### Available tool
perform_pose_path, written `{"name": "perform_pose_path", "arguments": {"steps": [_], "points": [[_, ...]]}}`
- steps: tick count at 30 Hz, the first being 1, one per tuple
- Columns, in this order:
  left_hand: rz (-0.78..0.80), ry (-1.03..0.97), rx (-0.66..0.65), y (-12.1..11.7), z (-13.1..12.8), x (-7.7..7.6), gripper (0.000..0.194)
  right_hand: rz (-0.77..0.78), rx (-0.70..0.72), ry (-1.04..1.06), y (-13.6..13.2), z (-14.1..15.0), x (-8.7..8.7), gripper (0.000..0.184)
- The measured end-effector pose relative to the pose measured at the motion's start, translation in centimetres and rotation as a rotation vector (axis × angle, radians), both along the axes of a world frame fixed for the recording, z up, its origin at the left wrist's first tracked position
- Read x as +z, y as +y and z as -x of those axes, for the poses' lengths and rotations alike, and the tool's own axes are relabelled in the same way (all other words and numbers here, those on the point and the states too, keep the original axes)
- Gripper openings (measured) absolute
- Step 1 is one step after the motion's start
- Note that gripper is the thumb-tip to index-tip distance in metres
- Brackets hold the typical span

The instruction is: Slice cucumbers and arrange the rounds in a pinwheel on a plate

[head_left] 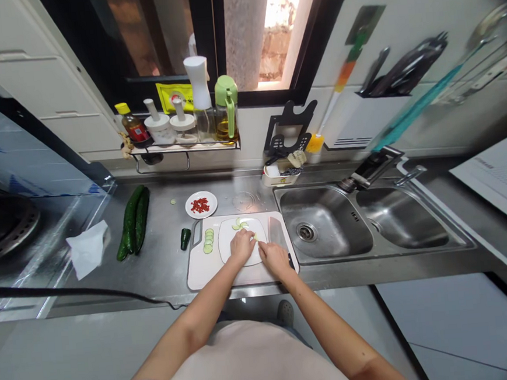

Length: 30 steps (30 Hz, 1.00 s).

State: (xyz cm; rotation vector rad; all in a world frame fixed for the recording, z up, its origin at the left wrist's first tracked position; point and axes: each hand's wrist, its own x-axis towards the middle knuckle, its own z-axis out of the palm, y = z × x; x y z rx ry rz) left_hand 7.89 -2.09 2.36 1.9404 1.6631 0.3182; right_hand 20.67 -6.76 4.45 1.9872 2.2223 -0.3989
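A white plate (pixel 226 239) rests on the pale cutting board (pixel 210 278). Over this plate, my left hand (pixel 241 246) has its fingers closed at a small pale-green cucumber slice (pixel 256 236). My right hand (pixel 274 257) meets it at the plate's right side, thumb and fingers pinched together; what lies between them is too small to make out. Several cucumber slices (pixel 237 224) fan out near the plate's far edge. More overlapping slices (pixel 208 241) form a column on the board's left. A knife (pixel 277 232) lies along the right side, its handle partly behind my right hand.
Left of the board are a cut cucumber end (pixel 185 238), whole cucumbers (pixel 134 223) and a crumpled white tissue (pixel 89 248). Behind it sits a small plate (pixel 189 207) of chopped red pieces. A double sink (pixel 326 222) adjoins on the right; a condiment shelf (pixel 184 148) hangs above.
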Motion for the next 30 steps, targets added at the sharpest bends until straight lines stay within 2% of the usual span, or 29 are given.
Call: {"name": "perform_pose_path", "arguments": {"steps": [9,30], "points": [[-0.024,0.006,-0.011,0.6,-0.1,-0.5,0.026,-0.012,-0.014,-0.010,0.4,-0.1,-0.2,0.031],[-0.009,0.013,-0.011,1.3,-0.4,-0.2,0.025,0.002,-0.031,-0.017,1.0,-0.2,-0.4,0.033]]}}
